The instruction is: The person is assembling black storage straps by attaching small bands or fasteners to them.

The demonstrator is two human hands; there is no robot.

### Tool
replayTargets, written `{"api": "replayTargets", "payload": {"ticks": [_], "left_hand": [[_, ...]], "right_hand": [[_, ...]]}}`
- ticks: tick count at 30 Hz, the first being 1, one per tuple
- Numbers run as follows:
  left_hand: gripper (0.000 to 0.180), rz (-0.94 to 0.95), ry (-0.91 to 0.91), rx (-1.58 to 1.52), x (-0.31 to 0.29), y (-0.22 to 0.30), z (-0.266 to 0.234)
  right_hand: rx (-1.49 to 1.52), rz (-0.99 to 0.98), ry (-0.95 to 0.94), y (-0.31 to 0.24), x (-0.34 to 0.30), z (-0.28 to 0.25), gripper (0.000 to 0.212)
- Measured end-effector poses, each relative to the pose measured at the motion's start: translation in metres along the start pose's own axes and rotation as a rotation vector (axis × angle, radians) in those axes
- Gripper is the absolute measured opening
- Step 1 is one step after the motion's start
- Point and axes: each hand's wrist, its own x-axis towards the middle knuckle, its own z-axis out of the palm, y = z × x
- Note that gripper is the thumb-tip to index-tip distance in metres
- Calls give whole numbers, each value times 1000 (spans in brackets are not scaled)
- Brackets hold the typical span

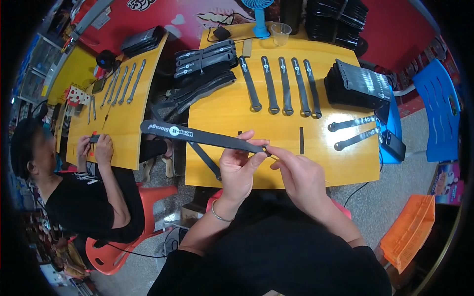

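A long black strap (197, 136) with white print stretches out to the left above the near part of my table. My left hand (239, 170) is closed on it close to its ringed end, thumb on the near side. At that end, the fingertips of my right hand (298, 175) pinch the small dark tip. What exactly they grip there is partly hidden. Beyond my hands, several similar straps (285, 86) lie side by side across the table. Two more straps (353, 123) rest at the right edge. A short black strip (301, 140) lies just past my right hand.
Bundled straps (205, 59) are at the table's back left, and a strap stack (358, 81) stands at the right. A blue fan (259, 19) and clear cup (281, 33) stand at the back. A co-worker (74, 187) sits left; an orange crate (410, 232) is at right.
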Motion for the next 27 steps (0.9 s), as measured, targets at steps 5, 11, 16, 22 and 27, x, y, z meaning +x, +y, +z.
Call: {"api": "replayTargets", "payload": {"ticks": [5,11,16,22,27], "left_hand": [[43,94,-14,104,-1,0,-1],[46,120,16,149,-1,-3,1],[48,123,35,168,0,-3,-1],[43,133,62,147,-1,-4,2],[34,82,116,177,1,-8,1]], "right_hand": [[-172,-72,28,-5,0,0,34],[-233,-77,72,0,2,6,35],[-33,-27,62,3,6,10,28],[1,-31,116,4,9,13,23],[-39,-43,117,6,10,17,22]]}}
